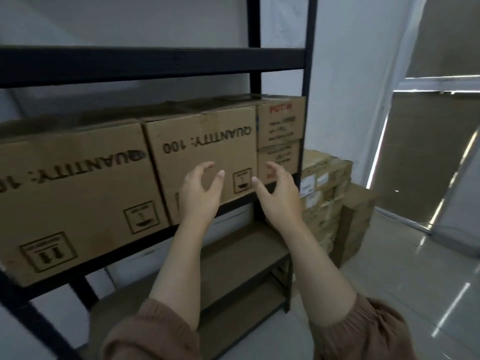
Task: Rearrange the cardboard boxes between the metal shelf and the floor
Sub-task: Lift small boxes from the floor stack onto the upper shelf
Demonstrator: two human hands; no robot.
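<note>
Head view: a black metal shelf (155, 62) stands against a pale wall, and one of its levels carries a row of cardboard boxes. At the left sits a large box (72, 183) with "QUANTITY" printed upside down across its front. Just to its right, touching it, is the middle box (200, 136), also upside down, reading "QUANTITY: 100". At the right end of the row two small boxes are stacked one on the other: the upper small box (281, 120) has red lettering, and the lower small box (279, 159) sits under it against the shelf's right post.

Both arms reach forward out of brown sleeves (150, 333). The left hand (200, 193) is raised in front of the lower right part of the middle box, fingers spread and loosely curved, grasping nothing. The right hand (278, 193) is up in front of the seam between the middle box and the lower small box, likewise released, with curved fingers around nothing. Whether either hand touches cardboard cannot be told.

Below, the brown lower shelf boards (241, 250) are bare. To the right of the shelf, further off, a stack of boxes (327, 193) rests on the glossy floor (405, 281).
</note>
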